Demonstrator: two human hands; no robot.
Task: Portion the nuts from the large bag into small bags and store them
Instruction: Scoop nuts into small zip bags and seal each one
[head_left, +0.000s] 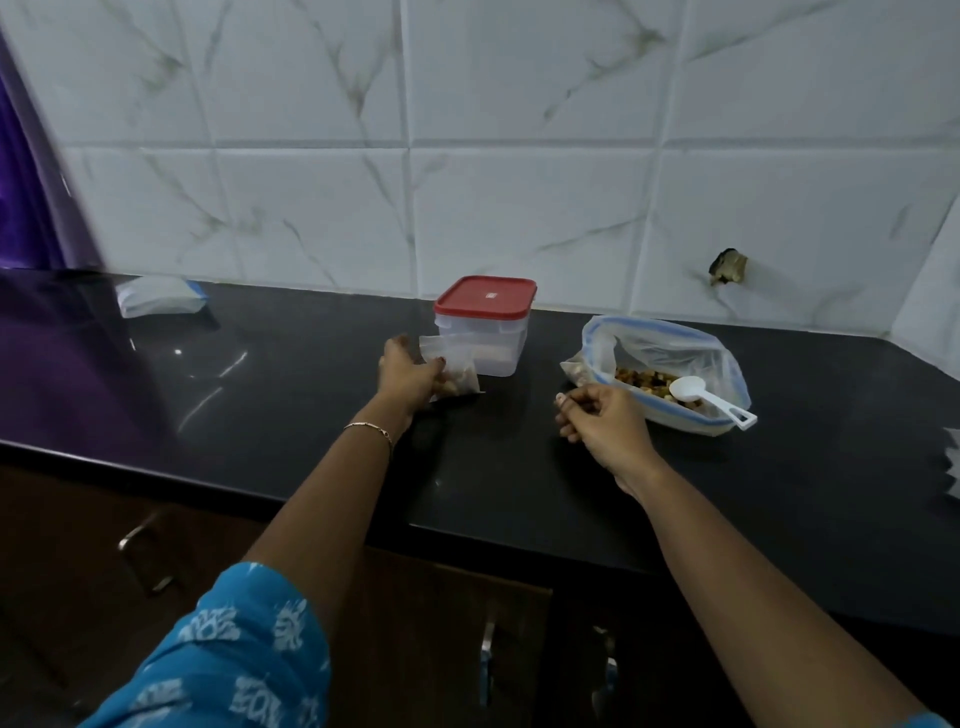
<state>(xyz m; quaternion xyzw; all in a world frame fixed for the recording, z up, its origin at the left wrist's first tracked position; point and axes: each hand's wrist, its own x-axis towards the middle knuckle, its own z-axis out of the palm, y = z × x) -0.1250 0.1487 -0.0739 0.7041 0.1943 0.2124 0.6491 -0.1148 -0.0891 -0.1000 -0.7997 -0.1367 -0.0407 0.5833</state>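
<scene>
Blue patterned sleeve (228, 654) fills the lower left of the head view, with a bare left forearm and a thin bracelet (371, 428) reaching up to the middle of a dark, glossy counter (311, 467).

Left hand (408, 371), at centre frame, curls its fingers and thumb round a small bag (457, 364) of clear film. A few nuts sit in the bag's bottom corner. The bag stands on the counter just in front of a clear box (485, 332) with a red lid, which is on.

Right hand (605, 421), right of centre, hovers just beside the big bag (670, 353). Its fingers are loosely curled, and nothing shows in them.

Big bag lies at centre right, its mouth open, with mixed nuts (647, 379) inside. A white scoop (711, 397) rests on them, and its handle pokes out over the rim at lower right.

A pile of spare bags (156, 296) sits at upper left, well apart.

The small bag looks light, thin, floppy and likely slippery. Its weight sits low, so a pinch on the empty film near the top edge seems safest. The big bag is soft and may slump, so it is best steadied at its rim. The scoop looks stiff and light, and is best taken by its handle.
</scene>
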